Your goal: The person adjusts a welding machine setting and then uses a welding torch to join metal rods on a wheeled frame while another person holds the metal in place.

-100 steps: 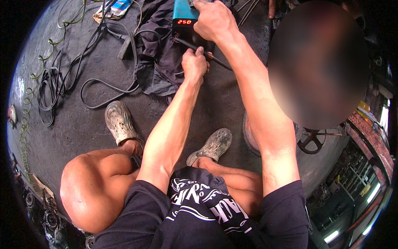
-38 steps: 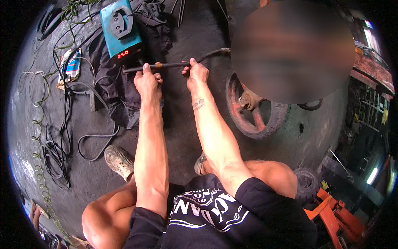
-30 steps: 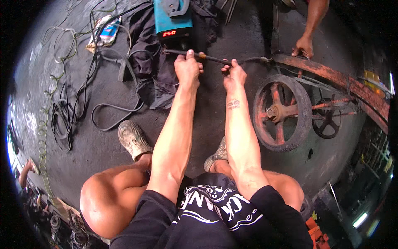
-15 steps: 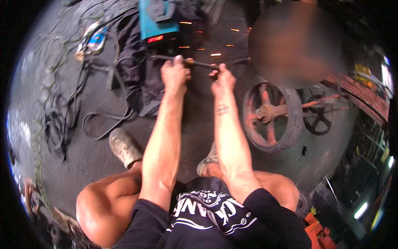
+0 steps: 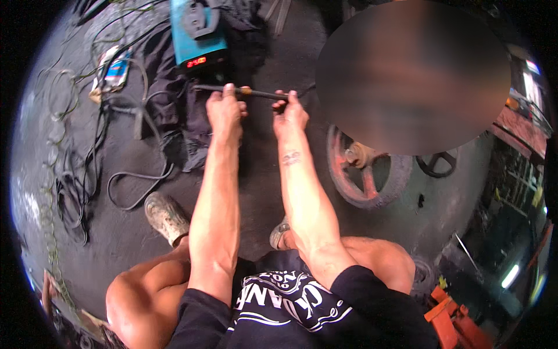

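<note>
My left hand [image 5: 225,116] is closed around a dark rod-like cable [image 5: 261,94] with a yellowish band, near its left end. My right hand [image 5: 290,115] grips the same piece farther right, so it lies nearly level between them. Just beyond them a teal machine [image 5: 185,47] with a lit red display and a dark handle sits beside crumpled dark cloth [image 5: 192,139]. The picture is slightly blurred, and a blurred oval hides much of the upper right.
Looping cables [image 5: 75,203] and a white-and-blue packet [image 5: 118,68] lie at the left. Thin rods [image 5: 282,17] lie at the top. A red spoked wheel [image 5: 369,195] and a black one [image 5: 436,166] stand at the right, with orange metal equipment [image 5: 450,317] at lower right.
Around three seconds ago my right hand was on the machine's top; now both hands hold the cable. Bright sparks from half a second ago have gone from view. The view has shifted slightly.
</note>
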A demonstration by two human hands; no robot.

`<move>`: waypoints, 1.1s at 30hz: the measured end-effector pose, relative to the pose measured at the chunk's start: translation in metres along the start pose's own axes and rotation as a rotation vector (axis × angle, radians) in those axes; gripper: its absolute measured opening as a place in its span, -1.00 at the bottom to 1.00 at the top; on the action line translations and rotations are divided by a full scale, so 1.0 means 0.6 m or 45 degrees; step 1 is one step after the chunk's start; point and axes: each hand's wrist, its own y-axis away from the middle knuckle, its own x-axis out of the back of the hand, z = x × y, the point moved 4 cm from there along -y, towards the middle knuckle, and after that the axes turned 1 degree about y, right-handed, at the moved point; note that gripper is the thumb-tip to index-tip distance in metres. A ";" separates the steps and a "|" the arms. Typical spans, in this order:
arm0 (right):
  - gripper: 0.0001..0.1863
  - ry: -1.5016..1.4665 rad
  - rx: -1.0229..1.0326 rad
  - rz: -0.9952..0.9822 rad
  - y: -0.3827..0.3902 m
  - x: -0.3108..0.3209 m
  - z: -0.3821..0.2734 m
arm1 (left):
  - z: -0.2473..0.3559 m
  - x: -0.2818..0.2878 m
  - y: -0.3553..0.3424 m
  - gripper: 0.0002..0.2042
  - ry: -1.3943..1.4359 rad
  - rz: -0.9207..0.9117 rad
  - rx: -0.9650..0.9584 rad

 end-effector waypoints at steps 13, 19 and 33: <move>-0.87 -0.120 -0.036 -0.045 0.032 0.002 0.008 | 0.011 -0.011 0.019 -0.78 -0.011 0.060 0.014; -0.85 -0.146 -0.069 -0.045 0.026 0.003 0.006 | 0.010 -0.013 0.016 -0.78 0.012 0.051 -0.019; -0.87 -0.138 0.024 -0.144 0.012 0.015 0.016 | 0.003 -0.018 0.010 -0.80 0.008 0.047 0.011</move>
